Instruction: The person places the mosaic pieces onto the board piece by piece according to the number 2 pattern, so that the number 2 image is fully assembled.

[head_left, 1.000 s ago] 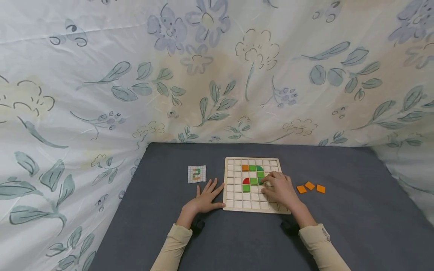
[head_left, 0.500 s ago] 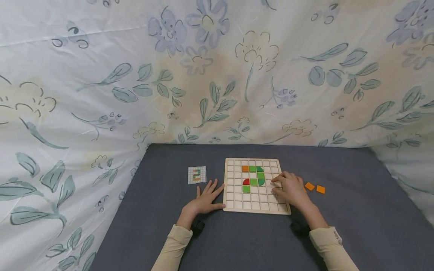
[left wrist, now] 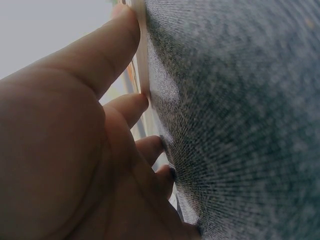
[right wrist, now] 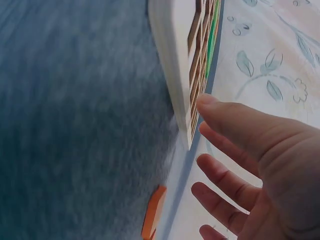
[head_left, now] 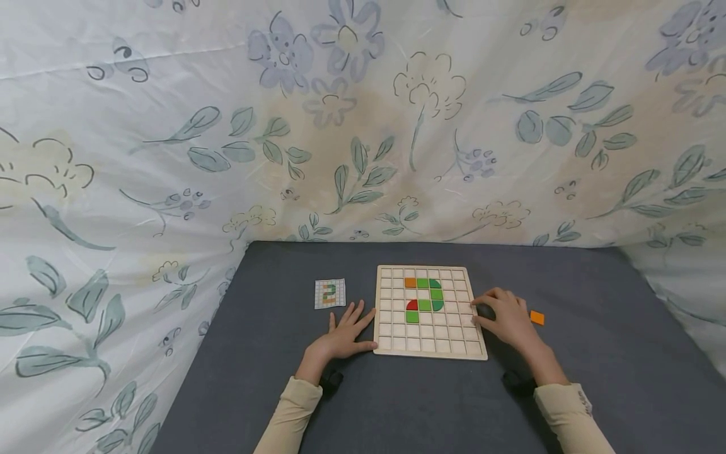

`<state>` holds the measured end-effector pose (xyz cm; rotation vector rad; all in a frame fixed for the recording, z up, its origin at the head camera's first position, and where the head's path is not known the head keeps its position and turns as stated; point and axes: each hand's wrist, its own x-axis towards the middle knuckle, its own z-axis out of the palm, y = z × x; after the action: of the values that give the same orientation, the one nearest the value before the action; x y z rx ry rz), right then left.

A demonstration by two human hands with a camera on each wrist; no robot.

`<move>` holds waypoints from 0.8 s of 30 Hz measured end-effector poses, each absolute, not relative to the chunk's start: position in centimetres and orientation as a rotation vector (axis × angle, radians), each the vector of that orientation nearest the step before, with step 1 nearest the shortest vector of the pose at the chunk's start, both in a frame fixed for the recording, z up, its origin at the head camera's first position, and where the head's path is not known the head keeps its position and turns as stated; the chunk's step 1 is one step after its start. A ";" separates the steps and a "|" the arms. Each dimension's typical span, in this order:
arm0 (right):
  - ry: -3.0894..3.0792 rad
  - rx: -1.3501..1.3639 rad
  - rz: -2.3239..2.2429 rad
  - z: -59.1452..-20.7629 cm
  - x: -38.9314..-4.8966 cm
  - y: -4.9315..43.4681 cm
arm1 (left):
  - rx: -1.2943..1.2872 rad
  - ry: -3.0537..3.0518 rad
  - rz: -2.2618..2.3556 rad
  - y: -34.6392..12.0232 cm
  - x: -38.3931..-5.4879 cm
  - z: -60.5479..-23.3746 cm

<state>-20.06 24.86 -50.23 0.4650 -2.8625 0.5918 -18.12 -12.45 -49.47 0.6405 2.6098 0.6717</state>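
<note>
A wooden grid board [head_left: 397, 328] lies on the grey cloth, with green, orange and red tiles set in some of its cells. My left hand [head_left: 339, 337] rests spread on the cloth, thumb and index fingertip at the board's left edge; the left wrist view shows them touching its side. My right hand [head_left: 509, 318] hovers at the board's right edge, fingers loosely bent, with nothing between thumb and fingers in the right wrist view. An orange square tile [head_left: 537, 318] shows just right of that hand, which hides other tiles beneath it.
A small pattern card [head_left: 329, 294] with a coloured figure on a grid lies left of the board. Behind the grey-covered table [head_left: 408, 403] hangs a flowered curtain [head_left: 363, 126], also along the left side.
My right hand has moved right, off the board's coloured tiles to its right edge, now covering two orange tiles seen earlier. A dark green rounded tile is uncovered. My left hand stays put.
</note>
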 end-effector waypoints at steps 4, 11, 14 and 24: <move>-2.869 0.462 0.573 -50.1 -19.9 25.7 | 0.637 2.611 0.674 -12.5 -18.1 -49.5; -2.922 0.469 0.569 -48.9 -19.2 26.9 | 0.632 2.603 0.675 -12.4 -18.0 -49.5; -2.931 0.453 0.566 -48.6 -19.0 27.1 | 0.633 2.601 0.672 -12.5 -18.0 -49.6; -2.992 0.407 0.502 -49.4 -19.2 29.0 | 0.630 2.601 0.669 -12.6 -18.1 -49.6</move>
<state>-19.18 29.01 -49.38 0.4071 -2.9923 0.5021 -18.05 -12.65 -49.63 0.6298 2.6014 0.6688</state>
